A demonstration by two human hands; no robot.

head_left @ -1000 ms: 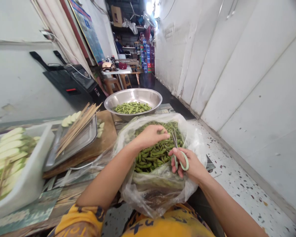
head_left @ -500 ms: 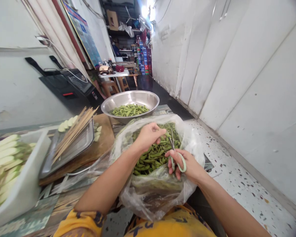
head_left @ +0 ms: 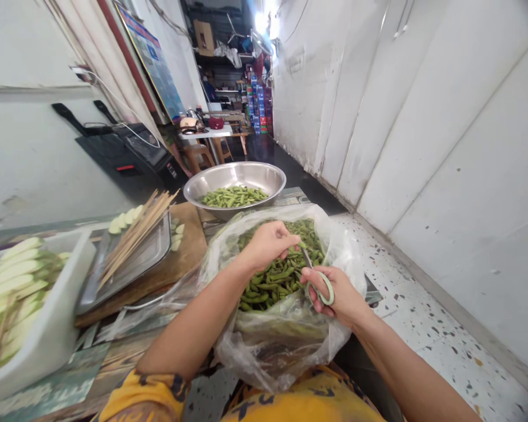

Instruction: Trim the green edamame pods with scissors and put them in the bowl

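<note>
Over an open clear plastic bag [head_left: 341,246] full of green edamame pods [head_left: 268,284], my left hand [head_left: 273,243] pinches a pod at its fingertips; the pod is mostly hidden by the fingers. My right hand [head_left: 330,290] is wrapped round the light-green handles of a pair of scissors [head_left: 328,288]. The scissor blades point up and away, closed together, with their tips right at the pod in my left fingers. Beyond the bag, a steel basin [head_left: 268,176] holds trimmed-looking green pods [head_left: 233,196].
On my left a white tub [head_left: 66,305] holds skewered pale-green slices [head_left: 20,269]. Beside it, a metal tray [head_left: 158,246] with bamboo sticks [head_left: 132,240] rests on a wooden board [head_left: 193,234]. A white wall [head_left: 422,117] runs along the right. Farther back stands a small table [head_left: 209,132].
The scissor blades, spread apart before, have closed at the pod. My right fingers have drawn in around the handles, and the left hand stays nearly in place.
</note>
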